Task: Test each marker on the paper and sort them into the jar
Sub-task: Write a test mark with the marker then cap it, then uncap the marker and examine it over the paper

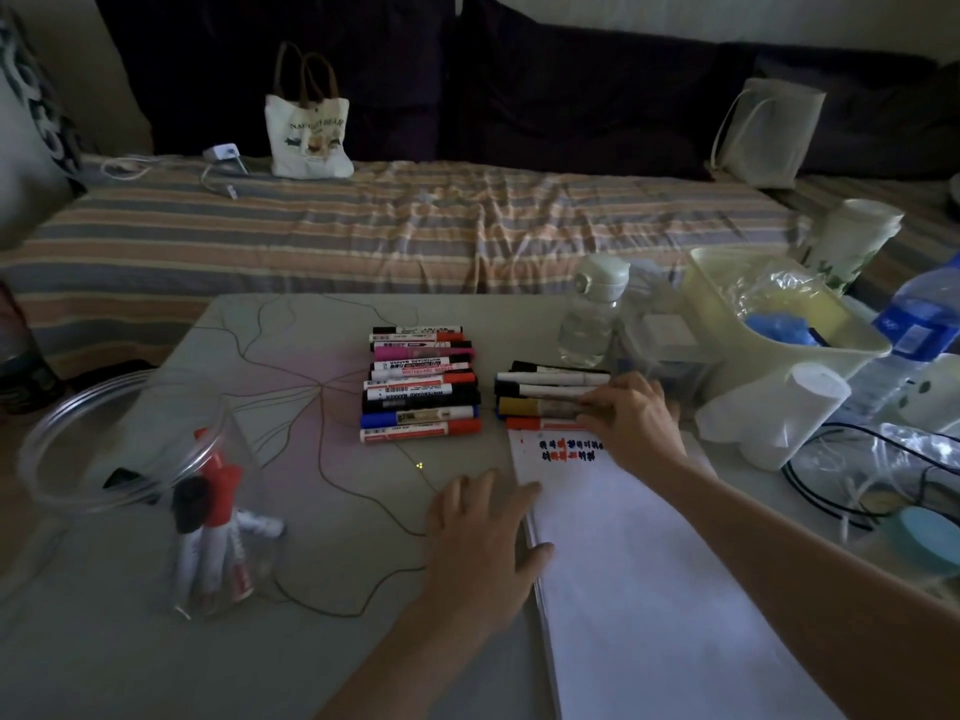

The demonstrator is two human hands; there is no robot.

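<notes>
On the pale table (156, 641) before the striped couch, your left hand (480, 543) lies flat with fingers spread at the paper's (649, 589) edge, your right hand (636, 423) reaches into the smaller marker pile (545, 394), grip unclear, while the jar (156, 459) of markers stands far left.

A tote bag (310, 135) stands on the striped bed (363, 226); a clear bottle (592, 314) beside a yellow tub (779, 324)
</notes>
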